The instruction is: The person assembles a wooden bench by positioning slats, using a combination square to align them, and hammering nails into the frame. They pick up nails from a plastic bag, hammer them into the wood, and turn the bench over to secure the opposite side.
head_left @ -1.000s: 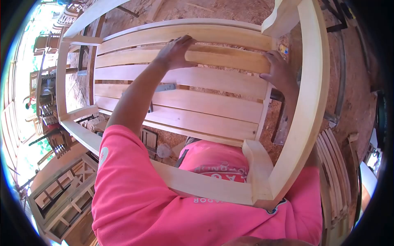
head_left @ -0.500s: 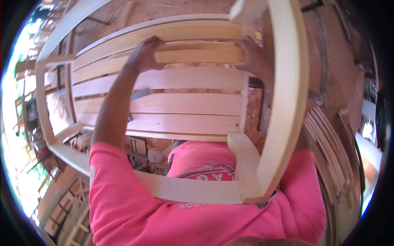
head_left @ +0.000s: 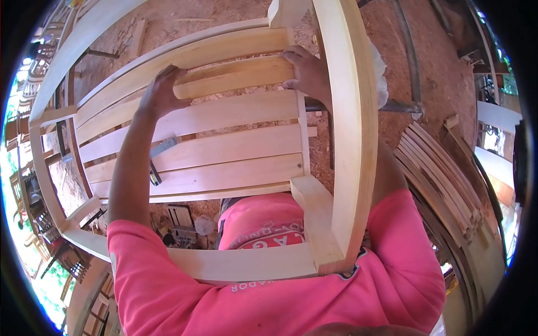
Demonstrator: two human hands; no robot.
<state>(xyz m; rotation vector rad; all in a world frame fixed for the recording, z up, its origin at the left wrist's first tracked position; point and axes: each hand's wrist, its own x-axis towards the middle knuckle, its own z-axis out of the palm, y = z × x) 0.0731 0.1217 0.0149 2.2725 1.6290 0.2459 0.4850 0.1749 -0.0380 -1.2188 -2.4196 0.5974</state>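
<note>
An unfinished pale wooden chair frame (head_left: 347, 129) lies in front of me, its seat made of several flat slats. A loose wooden slat (head_left: 235, 75) lies across the frame near its far side. My left hand (head_left: 159, 92) grips that slat's left part, fingers curled over its top edge. My right hand (head_left: 305, 70) holds the slat's right end, close against the frame's side rail. Both arms in pink sleeves reach through the frame. A metal square (head_left: 159, 154) shows under the seat slats beside my left forearm.
A stack of curved wooden slats (head_left: 443, 168) lies on the right. The ground is reddish dirt with sawdust (head_left: 431, 61). More wooden furniture frames (head_left: 67, 263) stand at the lower left. A metal bar (head_left: 400, 103) lies on the ground beyond the frame.
The view has swung, so the frame and both hands sit further left in the picture. Both hands have stayed on the same slat, the left now curled over its edge.
</note>
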